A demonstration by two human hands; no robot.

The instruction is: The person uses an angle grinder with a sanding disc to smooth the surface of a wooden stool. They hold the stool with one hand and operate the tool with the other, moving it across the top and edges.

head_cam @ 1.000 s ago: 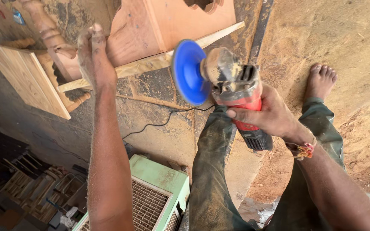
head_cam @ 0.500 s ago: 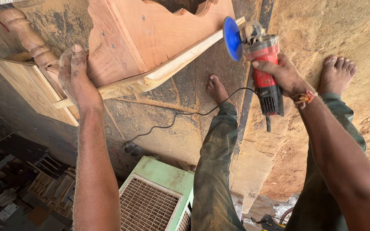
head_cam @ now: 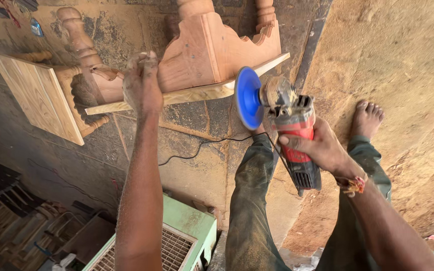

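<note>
Left hand (head_cam: 141, 85) clamped on rail (head_cam: 192, 94), long axis running rightward from fingers. Right hand (head_cam: 322, 148) clenched around grinder (head_cam: 290, 125), disc (head_cam: 247, 98) just beside rail's right end.

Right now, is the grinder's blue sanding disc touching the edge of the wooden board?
Cannot tell. In the head view the blue sanding disc overlaps the wooden board edge, with no gap visible, but the disc hides the meeting point.
</note>
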